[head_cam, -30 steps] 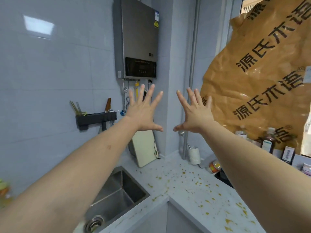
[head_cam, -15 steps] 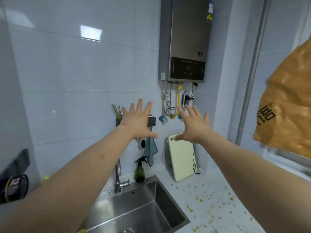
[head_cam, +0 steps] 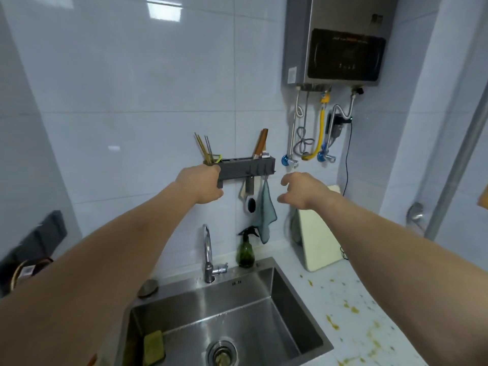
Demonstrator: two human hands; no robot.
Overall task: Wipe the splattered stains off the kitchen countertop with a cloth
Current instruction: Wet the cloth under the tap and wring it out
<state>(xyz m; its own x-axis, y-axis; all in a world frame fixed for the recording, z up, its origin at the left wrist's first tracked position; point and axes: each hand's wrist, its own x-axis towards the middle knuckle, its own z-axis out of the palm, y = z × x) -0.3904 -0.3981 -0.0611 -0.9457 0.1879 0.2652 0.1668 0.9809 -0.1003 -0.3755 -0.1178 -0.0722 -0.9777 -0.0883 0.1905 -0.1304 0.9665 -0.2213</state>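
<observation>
Blue cloth (head_cam: 264,207) on rack hook | R hand (head_cam: 299,190) near, empty

Teal cloth (head_cam: 264,207), yellow-brown stains (head_cam: 351,309), white countertop (head_cam: 351,283)

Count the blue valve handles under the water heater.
2. One blue valve handle is on the left pipe, the other on the right pipe, flanking the yellow hose. None seems hidden.

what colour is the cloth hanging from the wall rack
Light teal blue cloth, hanging from a hook on the dark grey rack; head view.
</observation>
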